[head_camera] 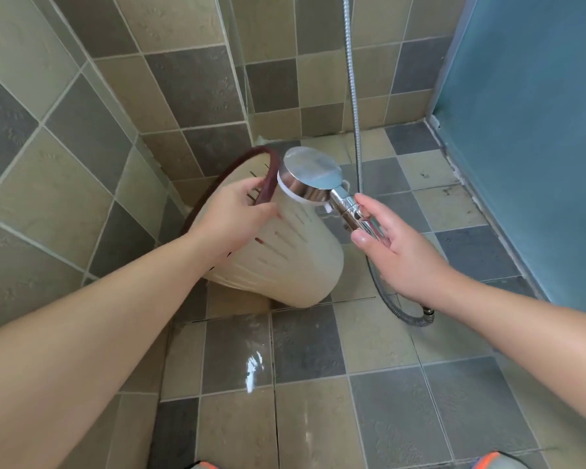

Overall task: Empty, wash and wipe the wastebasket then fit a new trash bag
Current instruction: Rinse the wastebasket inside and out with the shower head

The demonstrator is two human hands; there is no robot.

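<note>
A cream wastebasket (295, 252) with slotted sides and a dark red rim (217, 187) is tilted toward the tiled wall corner, its base pointing at me. My left hand (232, 214) grips the rim at its upper right. My right hand (391, 245) holds the chrome handle of a shower head (310, 172), fingers partly spread. The round head hovers just above the basket's rim, face turned away from me. No water is seen flowing.
A metal hose (354, 96) runs down the wall and loops across the floor (406, 316). The floor tiles (251, 363) in front of me are wet and shiny. A blue frosted panel (528, 130) closes the right side. My shoe tips show at the bottom edge.
</note>
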